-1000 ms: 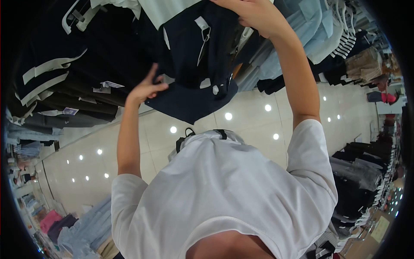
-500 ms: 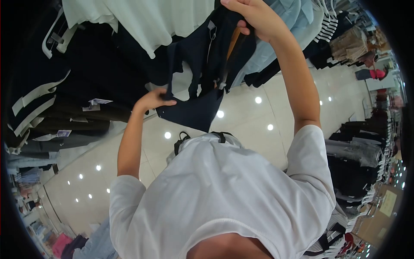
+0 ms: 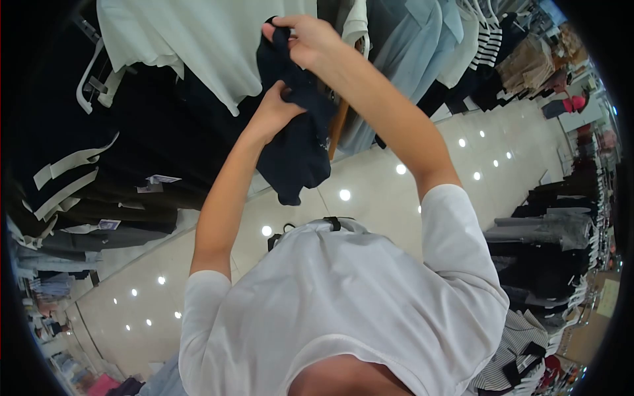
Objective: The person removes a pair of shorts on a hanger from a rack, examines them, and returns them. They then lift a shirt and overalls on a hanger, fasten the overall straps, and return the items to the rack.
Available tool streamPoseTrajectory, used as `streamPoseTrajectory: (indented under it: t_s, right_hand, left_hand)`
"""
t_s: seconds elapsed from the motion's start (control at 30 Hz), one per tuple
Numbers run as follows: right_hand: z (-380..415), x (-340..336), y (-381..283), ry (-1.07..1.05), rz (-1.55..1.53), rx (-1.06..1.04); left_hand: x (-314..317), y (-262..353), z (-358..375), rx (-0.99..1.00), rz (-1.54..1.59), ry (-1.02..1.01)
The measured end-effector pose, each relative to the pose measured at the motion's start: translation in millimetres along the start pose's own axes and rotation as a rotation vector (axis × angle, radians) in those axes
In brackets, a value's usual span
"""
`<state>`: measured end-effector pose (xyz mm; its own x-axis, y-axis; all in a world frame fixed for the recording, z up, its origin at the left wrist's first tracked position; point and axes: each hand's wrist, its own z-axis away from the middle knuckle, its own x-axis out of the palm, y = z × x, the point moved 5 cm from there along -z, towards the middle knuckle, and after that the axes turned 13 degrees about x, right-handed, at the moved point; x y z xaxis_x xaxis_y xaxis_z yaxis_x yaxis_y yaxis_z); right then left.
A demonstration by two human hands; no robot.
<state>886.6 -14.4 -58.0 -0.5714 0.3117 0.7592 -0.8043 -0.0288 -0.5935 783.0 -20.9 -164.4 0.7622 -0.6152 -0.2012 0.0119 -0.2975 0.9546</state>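
A dark navy garment point(image 3: 295, 148) hangs bunched in front of me; its exact cut is hard to make out. Near its top, my right hand point(image 3: 307, 41) pinches the cloth between thumb and fingers. Lower down, on its left side, my left hand point(image 3: 274, 115) is closed on the same cloth, with the thumb over the front and the fingers partly hidden. Just behind the two hands hangs a pale white-green top point(image 3: 191, 46). A strip of orange-brown point(image 3: 339, 129) shows beside the garment's right edge.
Dark clothes point(image 3: 139, 125) hang thickly on the left, near a white hanger point(image 3: 89, 82). Light blue shirts point(image 3: 403, 59) hang at the upper right. Another clothes rack point(image 3: 551, 264) lines the right side across the shiny tiled floor point(image 3: 389, 204). A person in red point(image 3: 574, 104) is far off.
My right hand has moved left and a little down, my left hand up and right, closer together. The navy garment was spread between them and now hangs gathered.
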Motion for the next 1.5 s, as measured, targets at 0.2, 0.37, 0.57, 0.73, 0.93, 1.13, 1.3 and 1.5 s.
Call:
streamPoseTrajectory:
  t_s: [0.2,0.37,0.57,0.73,0.93,1.13,1.3,1.5]
  right_hand:
    - [8,16,-12,-0.294,0.44,0.065]
    - [34,-50,-26,-0.265,1.55,-0.19]
    - [15,-106,46,-0.28,1.589,0.046]
    - [13,-124,63,-0.224,1.397,-0.048]
    - [57,-105,18,-0.398,1.037,0.22]
    - [69,-42,-47,-0.636,0.426,-0.023]
    - [66,-21,-52,-0.46,0.749,-0.047]
    - [57,-29,-42,-0.374,0.715,0.054]
  left_hand:
    - [-17,40,-12,0.019,0.689,0.413]
    - [-52,17,-37,0.193,1.054,0.13]
    - [-38,43,-38,-0.051,1.024,0.308]
    - [-35,55,-45,0.055,1.343,-0.018]
    - [-52,40,-53,-0.103,1.209,0.011]
    - [-34,33,-35,-0.239,1.151,0.107]
    - [-23,54,-10,-0.081,1.077,0.083]
    - [-23,64,7,0.193,0.73,0.123]
